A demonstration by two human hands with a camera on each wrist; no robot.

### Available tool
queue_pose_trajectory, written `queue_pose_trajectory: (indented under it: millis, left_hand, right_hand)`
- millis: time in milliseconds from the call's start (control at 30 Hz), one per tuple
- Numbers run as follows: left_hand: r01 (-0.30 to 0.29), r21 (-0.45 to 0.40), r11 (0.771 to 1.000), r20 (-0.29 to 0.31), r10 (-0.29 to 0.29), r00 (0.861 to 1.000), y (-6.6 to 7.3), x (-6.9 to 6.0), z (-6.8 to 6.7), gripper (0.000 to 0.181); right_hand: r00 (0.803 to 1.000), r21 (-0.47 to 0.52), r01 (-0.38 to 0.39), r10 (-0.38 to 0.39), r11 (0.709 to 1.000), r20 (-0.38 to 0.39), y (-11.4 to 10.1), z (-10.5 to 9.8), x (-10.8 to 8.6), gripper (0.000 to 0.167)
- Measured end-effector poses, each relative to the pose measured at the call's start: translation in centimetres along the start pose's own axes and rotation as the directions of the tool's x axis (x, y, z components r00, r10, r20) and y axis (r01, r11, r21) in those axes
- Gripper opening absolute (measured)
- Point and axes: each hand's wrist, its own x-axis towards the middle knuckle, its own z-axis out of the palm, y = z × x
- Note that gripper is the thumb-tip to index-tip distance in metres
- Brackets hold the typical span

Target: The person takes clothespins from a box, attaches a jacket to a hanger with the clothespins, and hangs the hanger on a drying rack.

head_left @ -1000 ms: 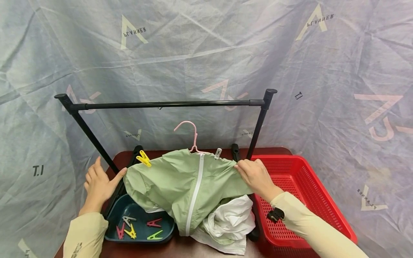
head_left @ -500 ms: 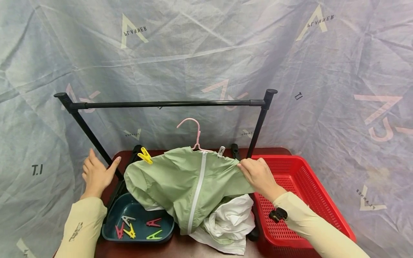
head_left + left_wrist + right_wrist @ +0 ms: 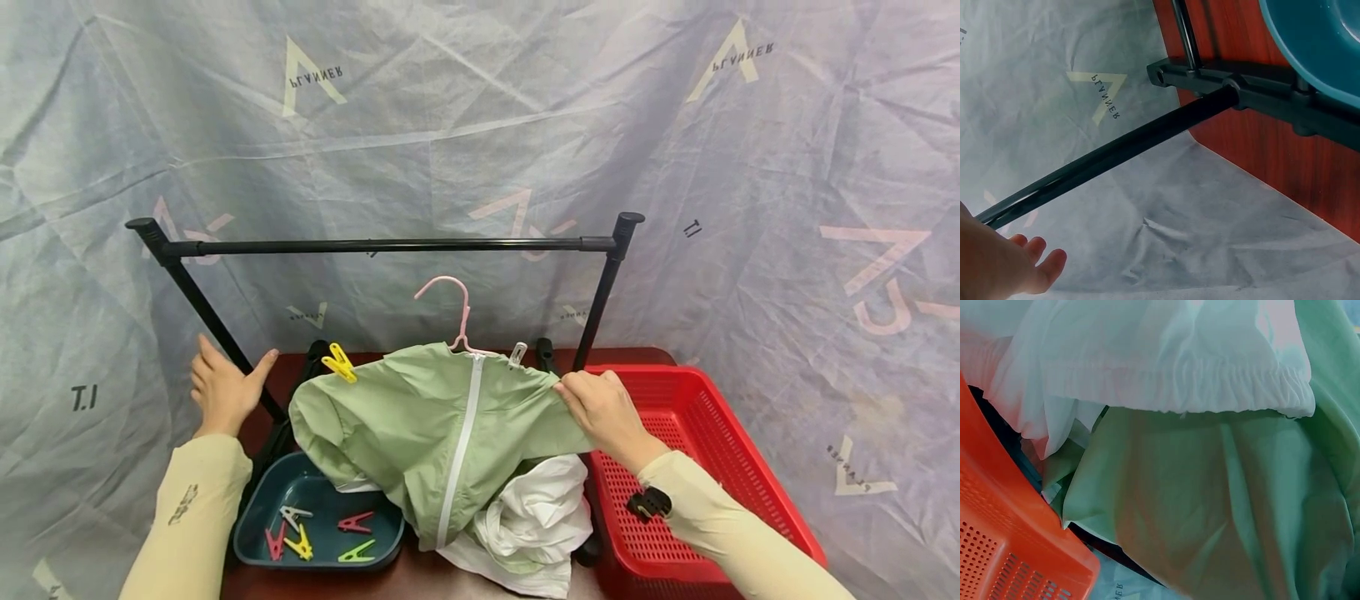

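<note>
A light green jacket [image 3: 390, 408] with a white zip hangs on a pink hanger [image 3: 463, 317], its hook rising free below the rack's crossbar. My right hand [image 3: 603, 412] pinches the jacket at its right shoulder. My left hand [image 3: 225, 392] is apart from the jacket, fingers spread, beside the left post of the black clothes rack [image 3: 390, 247]; the left wrist view shows the same hand [image 3: 1004, 262] near that post. A yellow clothespin [image 3: 340, 363] grips the left shoulder, and a whitish clothespin [image 3: 517, 354] sits right of the collar. White lining [image 3: 1179, 381] shows in the right wrist view.
Several loose clothespins lie in a dark teal tray [image 3: 258, 546] at lower left. A red perforated basket [image 3: 738, 433] stands at right. Crumpled white fabric [image 3: 536, 508] lies under the jacket on the reddish-brown table [image 3: 258, 583]. A grey printed cloth [image 3: 450, 125] hangs behind.
My left hand has drawn away from the jacket's left sleeve, leftward and slightly up. The jacket and hanger have shifted slightly right, with my right hand keeping its pinch.
</note>
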Motion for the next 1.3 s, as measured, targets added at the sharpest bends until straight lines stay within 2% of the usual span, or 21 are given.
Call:
queue_pose_trajectory:
  millis: [300,533,900,1133,1300]
  left_hand:
    - [0.005,0.013,1.000,-0.002,-0.005,1.000,0.0,1.0,-0.3,0.112]
    - [-0.016,0.007,1.000,-0.011,0.016,1.000,-0.5,1.7,-0.5,0.106]
    - [-0.015,-0.028,0.999,-0.042,0.013,0.999,-0.4,2.1,-0.4,0.093]
    - [-0.018,-0.024,1.000,-0.046,0.017,0.999,-0.4,2.1,-0.4,0.090]
    - [-0.029,-0.029,0.999,-0.050,0.027,0.998,-0.5,2.2,-0.4,0.092]
  right_hand:
    - [1.000,-0.008,-0.001,0.001,1.000,-0.016,0.0,-0.3,0.1,0.040]
    - [0.999,-0.019,-0.001,0.000,1.000,-0.045,0.1,-0.6,0.3,0.041]
    - [0.999,-0.034,-0.025,0.023,0.999,-0.043,0.2,-1.2,0.0,0.041]
    - [0.996,-0.052,-0.016,0.011,0.999,-0.085,0.4,-1.7,0.1,0.039]
    - [0.990,-0.066,0.010,-0.019,0.998,-0.143,0.6,-1.9,0.6,0.038]
